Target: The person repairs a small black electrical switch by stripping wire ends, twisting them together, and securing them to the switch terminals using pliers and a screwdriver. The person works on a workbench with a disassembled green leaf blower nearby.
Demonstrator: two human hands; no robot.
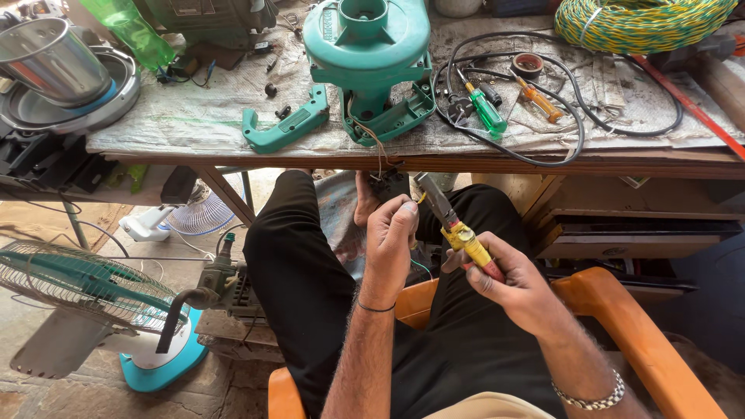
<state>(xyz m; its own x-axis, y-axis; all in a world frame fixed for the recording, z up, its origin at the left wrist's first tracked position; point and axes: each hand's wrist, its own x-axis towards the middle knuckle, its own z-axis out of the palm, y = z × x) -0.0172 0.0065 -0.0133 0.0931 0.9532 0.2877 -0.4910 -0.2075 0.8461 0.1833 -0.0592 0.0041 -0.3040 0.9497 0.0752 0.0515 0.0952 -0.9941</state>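
- Head view, the tool: the right hand (pixel 516 283) is closed around the yellow-and-red handles of a pair of pliers (pixel 458 229). The pliers' long axis runs from about 4 o'clock at the handles up to 10 o'clock at the grey nose, which ends just beside the left thumb.
- Head view, the wire: the left hand (pixel 390 237) is closed in a pinch, thumb and fingers pressed on the end of a thin wire (pixel 378 147). The wire climbs toward 12 o'clock, up past the table edge (pixel 233 159) to the underside of the teal pump housing (pixel 366 54) on the bench.
- Head view, the relation: the pinched wire end lies at about 9 o'clock from the plier nose, almost touching it; I cannot tell whether the nose is already on the wire. The left hand is the nearer one to the wire; the right reaches it only through the tool.
- Head view, surroundings: a green-handled screwdriver (pixel 485 109) and an orange-handled one (pixel 539 101) lie at 1 o'clock from the hands, well apart, on the bench inside a loop of black cable (pixel 578 128). A loose teal handle piece (pixel 283 124) lies at 11 o'clock.
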